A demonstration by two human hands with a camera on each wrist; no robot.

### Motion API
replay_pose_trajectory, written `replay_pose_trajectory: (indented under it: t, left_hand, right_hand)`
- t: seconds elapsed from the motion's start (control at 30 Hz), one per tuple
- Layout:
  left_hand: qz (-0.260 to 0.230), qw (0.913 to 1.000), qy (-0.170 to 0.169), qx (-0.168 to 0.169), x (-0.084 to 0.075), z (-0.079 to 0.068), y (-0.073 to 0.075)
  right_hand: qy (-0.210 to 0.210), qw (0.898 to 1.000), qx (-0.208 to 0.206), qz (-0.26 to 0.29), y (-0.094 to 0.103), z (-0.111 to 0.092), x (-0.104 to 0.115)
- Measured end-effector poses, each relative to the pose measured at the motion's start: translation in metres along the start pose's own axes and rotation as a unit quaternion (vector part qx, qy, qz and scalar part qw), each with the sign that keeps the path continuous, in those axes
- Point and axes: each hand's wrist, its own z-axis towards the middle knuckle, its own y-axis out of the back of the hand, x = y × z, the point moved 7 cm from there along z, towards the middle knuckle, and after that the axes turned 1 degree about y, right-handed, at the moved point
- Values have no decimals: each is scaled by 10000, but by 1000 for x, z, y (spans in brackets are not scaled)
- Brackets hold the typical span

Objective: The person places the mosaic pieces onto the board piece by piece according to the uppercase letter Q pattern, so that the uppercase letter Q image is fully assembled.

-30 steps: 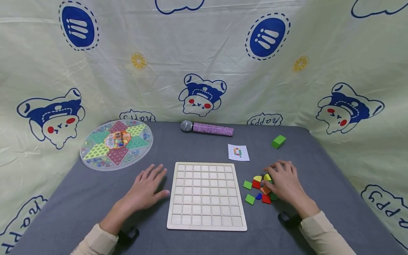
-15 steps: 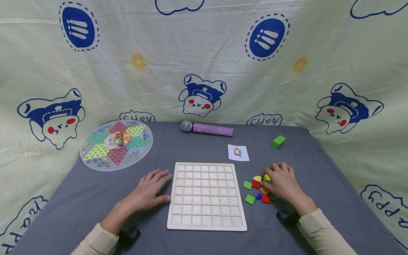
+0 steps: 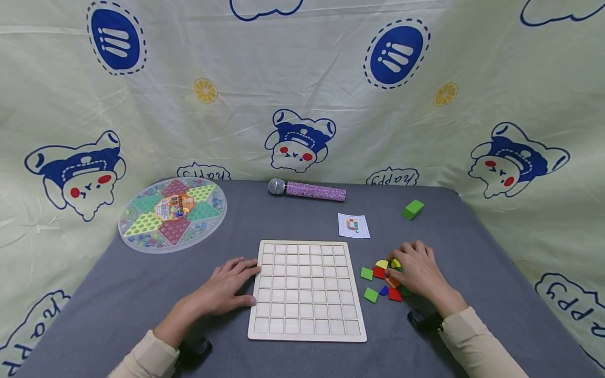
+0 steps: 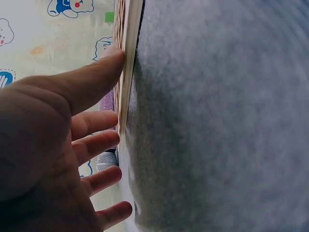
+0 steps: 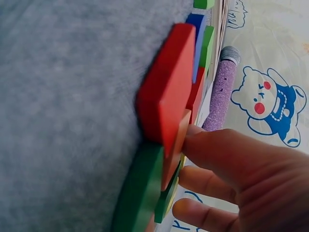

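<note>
My left hand (image 3: 229, 291) rests at the left edge of a pale wooden grid board (image 3: 307, 291), thumb and fingertips right at its rim. The left wrist view shows the thumb against the board's side, the fingers spread. My right hand (image 3: 423, 270) reaches over a cluster of coloured blocks to the right of the board. Its thumb lies beside an orange block (image 5: 176, 150), and its other fingers bend loosely near a yellow piece (image 3: 396, 263). Around them lie a red block (image 5: 166, 87), a dark green block (image 5: 140, 188) and a blue piece (image 3: 384, 290). The hand partly hides the cluster.
Behind the board lie a small card with a coloured pattern (image 3: 353, 226) and a purple glitter microphone (image 3: 314, 190). A round Chinese checkers board (image 3: 172, 215) is at the back left. A green block (image 3: 413, 209) sits at the back right. A printed cloth (image 3: 302, 79) hangs behind the table.
My left hand has moved right until its fingertips reach the board's edge. My right hand has shifted slightly left and lower over the blocks; one red block has slid a little left.
</note>
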Motion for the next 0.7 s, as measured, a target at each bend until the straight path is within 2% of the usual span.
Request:
replay_pose_trajectory:
  t: [0.43, 0.7]
  left_hand:
    - [-164, 9992, 207, 291, 2, 1, -4]
    - [-121, 9990, 248, 343, 2, 1, -3]
  right_hand:
    - [-104, 9999, 77, 52, -4, 2, -2]
    - [-58, 9999, 4, 98, -5, 2, -2]
